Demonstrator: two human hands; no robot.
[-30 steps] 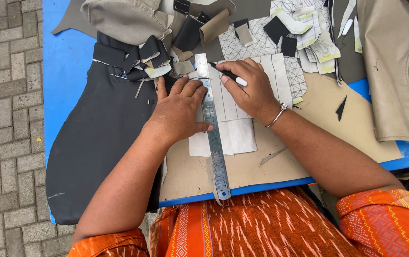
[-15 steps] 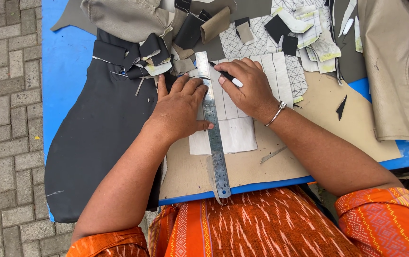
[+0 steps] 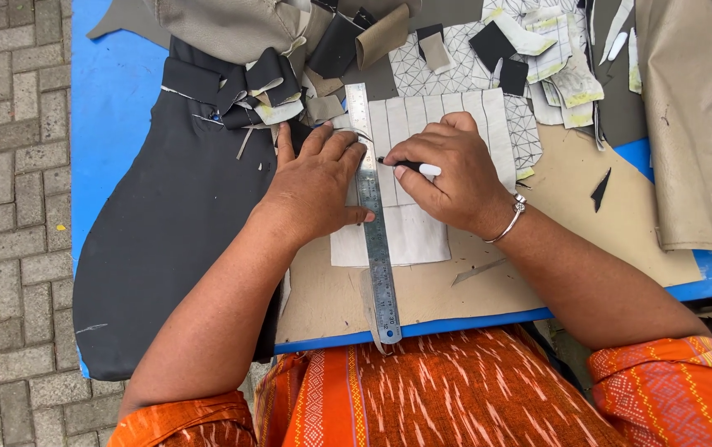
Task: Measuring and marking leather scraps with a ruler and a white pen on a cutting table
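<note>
From the head camera, looking down on the blue table (image 3: 116,108): the left hand (image 3: 316,186) lies flat, palm down, with the fingers a little spread and the fingertips pressing on a steel ruler (image 3: 375,232). The ruler runs from 12 o'clock to 6 o'clock across a white sheet (image 3: 410,236) ruled with lines, and its lower end reaches over the table edge toward the person's orange patterned clothing (image 3: 455,397).

The right hand (image 3: 451,174) sits just at 3 o'clock of the ruler — its fingers curl together and pinch a pen (image 3: 410,165) with a white body and dark tip. The tip points to 9 o'clock and is touching, or almost touching, the ruler edge; I cannot tell which. A silver bangle (image 3: 507,225) is on this wrist.

Under the sheet lies brown cardboard (image 3: 571,207). At 9 o'clock of the left hand a large black leather piece (image 3: 165,240) covers the table, and at 12 o'clock small scraps (image 3: 265,87) are piled — black and beige ones.
</note>
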